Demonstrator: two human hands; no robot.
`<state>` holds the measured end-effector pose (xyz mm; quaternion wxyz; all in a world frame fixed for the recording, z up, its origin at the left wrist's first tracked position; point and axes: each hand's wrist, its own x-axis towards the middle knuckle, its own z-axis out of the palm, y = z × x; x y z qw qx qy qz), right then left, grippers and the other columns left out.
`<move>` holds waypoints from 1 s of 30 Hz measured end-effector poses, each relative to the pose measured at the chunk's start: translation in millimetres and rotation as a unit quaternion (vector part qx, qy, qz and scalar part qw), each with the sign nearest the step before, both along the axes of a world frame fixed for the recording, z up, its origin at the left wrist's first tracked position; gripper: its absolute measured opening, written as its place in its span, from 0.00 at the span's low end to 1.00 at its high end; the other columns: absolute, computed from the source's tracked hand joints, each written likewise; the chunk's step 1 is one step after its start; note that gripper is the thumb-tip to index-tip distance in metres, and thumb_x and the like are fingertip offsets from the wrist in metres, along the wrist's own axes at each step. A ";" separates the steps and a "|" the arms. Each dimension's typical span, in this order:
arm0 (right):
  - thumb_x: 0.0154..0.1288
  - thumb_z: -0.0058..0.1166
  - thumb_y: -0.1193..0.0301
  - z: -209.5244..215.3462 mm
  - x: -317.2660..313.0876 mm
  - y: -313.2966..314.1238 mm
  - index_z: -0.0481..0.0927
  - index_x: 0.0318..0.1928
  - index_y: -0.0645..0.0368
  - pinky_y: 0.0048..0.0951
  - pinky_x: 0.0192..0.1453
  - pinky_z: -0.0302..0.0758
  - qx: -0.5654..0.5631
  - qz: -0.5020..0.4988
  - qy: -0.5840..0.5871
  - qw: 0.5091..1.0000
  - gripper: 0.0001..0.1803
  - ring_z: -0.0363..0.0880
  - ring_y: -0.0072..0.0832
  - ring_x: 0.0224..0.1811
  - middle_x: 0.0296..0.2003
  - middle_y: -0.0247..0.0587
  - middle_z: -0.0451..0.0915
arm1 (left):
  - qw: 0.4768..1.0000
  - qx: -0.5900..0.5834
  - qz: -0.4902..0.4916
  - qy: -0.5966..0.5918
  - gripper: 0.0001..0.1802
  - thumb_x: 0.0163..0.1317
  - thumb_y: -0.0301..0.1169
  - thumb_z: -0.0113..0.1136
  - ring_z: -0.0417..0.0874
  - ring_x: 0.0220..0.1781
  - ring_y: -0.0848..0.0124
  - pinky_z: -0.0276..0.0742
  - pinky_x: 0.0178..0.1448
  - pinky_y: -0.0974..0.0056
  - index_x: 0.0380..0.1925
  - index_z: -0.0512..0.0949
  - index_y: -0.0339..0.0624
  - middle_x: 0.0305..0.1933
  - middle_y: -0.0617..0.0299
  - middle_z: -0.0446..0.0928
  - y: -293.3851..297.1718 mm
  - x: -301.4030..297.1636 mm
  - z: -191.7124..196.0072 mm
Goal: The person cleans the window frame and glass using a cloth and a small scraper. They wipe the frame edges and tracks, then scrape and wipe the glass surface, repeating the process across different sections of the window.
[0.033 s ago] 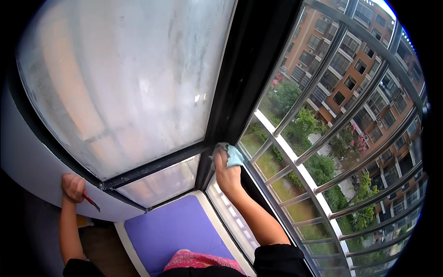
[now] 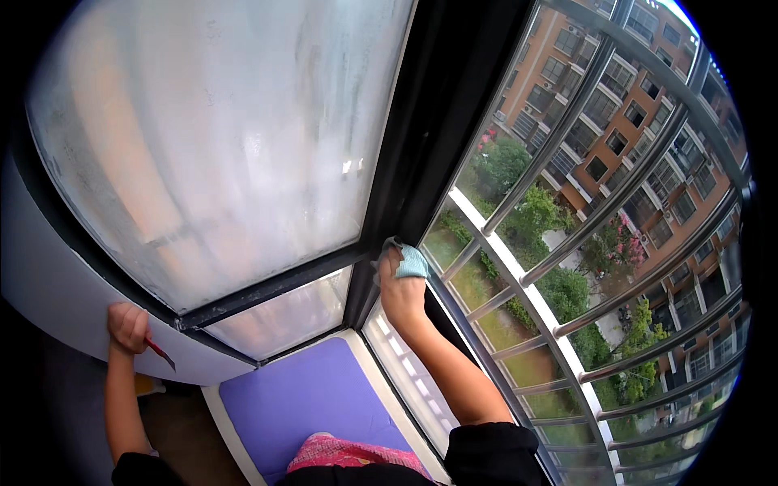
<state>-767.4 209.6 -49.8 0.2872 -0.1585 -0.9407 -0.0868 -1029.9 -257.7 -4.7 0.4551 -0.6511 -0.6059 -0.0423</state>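
My right hand [image 2: 401, 296] is closed on a light blue and grey cloth [image 2: 412, 262]. It presses the cloth to the black window frame [image 2: 381, 227], at the corner where the frosted pane [image 2: 235, 138] meets the barred window. At the lower left, my left hand [image 2: 128, 327] is closed on a slim red-handled tool [image 2: 160, 353] with a dark, pointed tip; its exact kind is unclear. That hand rests against the white panel [image 2: 57, 267] below the frosted pane. Streaks and smudges mark the pane.
Metal safety bars [image 2: 559, 283] stand outside the right-hand window, with trees and a brick apartment building beyond. Below me lies a purple pad [image 2: 316, 389] on a white-edged sill. Pink patterned fabric [image 2: 356, 458] shows at the bottom edge.
My right hand has slid slightly up along the frame with the cloth. My left hand stays at the panel with its tool.
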 end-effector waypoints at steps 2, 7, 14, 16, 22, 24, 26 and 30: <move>0.52 0.50 0.73 -2.8 -11.2 3.7 0.77 0.38 0.66 0.39 0.49 0.69 0.027 -0.047 -0.071 0.996 0.13 0.72 0.43 0.46 0.38 0.48 0.74 | 1.000 0.018 -0.003 0.004 0.10 0.64 0.33 0.46 0.75 0.35 0.58 0.71 0.38 0.54 0.38 0.72 0.37 0.34 0.55 0.73 7.8 3.6 4.3; 0.53 0.52 0.71 2.9 -0.6 28.0 0.78 0.35 0.64 0.40 0.51 0.70 0.138 0.012 -0.090 0.986 0.11 0.73 0.42 0.45 0.37 0.49 0.76 | 1.000 0.008 -0.026 -0.001 0.10 0.64 0.32 0.46 0.75 0.35 0.59 0.71 0.38 0.55 0.37 0.72 0.36 0.34 0.55 0.73 17.4 1.1 9.7; 0.53 0.49 0.73 186.0 -12.7 19.9 0.76 0.37 0.60 0.34 0.50 0.71 0.248 -0.011 0.110 0.963 0.10 0.73 0.35 0.47 0.40 0.40 0.75 | 1.000 0.007 -0.026 -0.009 0.08 0.58 0.29 0.49 0.75 0.35 0.61 0.71 0.38 0.57 0.34 0.72 0.37 0.33 0.56 0.73 6.9 13.7 19.9; 0.54 0.48 0.73 160.2 -12.6 20.3 0.76 0.39 0.62 0.36 0.55 0.69 0.271 -0.014 0.049 0.961 0.11 0.73 0.35 0.47 0.40 0.41 0.75 | 0.999 0.013 -0.041 -0.015 0.07 0.55 0.28 0.50 0.76 0.35 0.61 0.72 0.38 0.57 0.33 0.72 0.38 0.32 0.57 0.73 11.2 10.5 18.7; 0.49 0.52 0.80 54.0 -13.5 0.5 0.74 0.43 0.63 0.42 0.51 0.71 -0.057 0.000 0.040 0.998 0.16 0.74 0.47 0.47 0.43 0.50 0.75 | 0.998 0.015 -0.051 -0.013 0.04 0.54 0.28 0.51 0.76 0.32 0.65 0.72 0.38 0.62 0.30 0.73 0.41 0.28 0.61 0.74 24.4 16.3 29.0; 0.43 0.54 0.85 39.0 -25.6 -24.3 0.72 0.46 0.63 0.42 0.53 0.69 -0.188 0.035 0.161 0.968 0.23 0.72 0.51 0.48 0.43 0.52 0.75 | 0.998 0.025 -0.053 -0.018 0.05 0.57 0.30 0.50 0.76 0.32 0.65 0.72 0.38 0.62 0.30 0.73 0.42 0.28 0.62 0.74 22.7 17.1 29.1; 0.45 0.54 0.85 10.3 -43.4 -41.1 0.72 0.45 0.65 0.43 0.57 0.67 -0.251 0.039 0.172 0.952 0.22 0.70 0.51 0.51 0.44 0.53 0.74 | 0.998 0.031 -0.054 -0.021 0.07 0.61 0.33 0.49 0.76 0.32 0.66 0.72 0.39 0.63 0.30 0.74 0.43 0.28 0.63 0.74 22.3 17.4 31.1; 0.42 0.54 0.84 -41.2 -84.7 -89.0 0.70 0.42 0.66 0.46 0.56 0.66 -0.193 0.027 0.209 0.958 0.21 0.68 0.52 0.52 0.41 0.51 0.72 | 0.997 0.028 -0.066 -0.023 0.06 0.59 0.32 0.50 0.76 0.33 0.67 0.72 0.40 0.64 0.30 0.75 0.44 0.29 0.64 0.74 23.7 16.2 29.3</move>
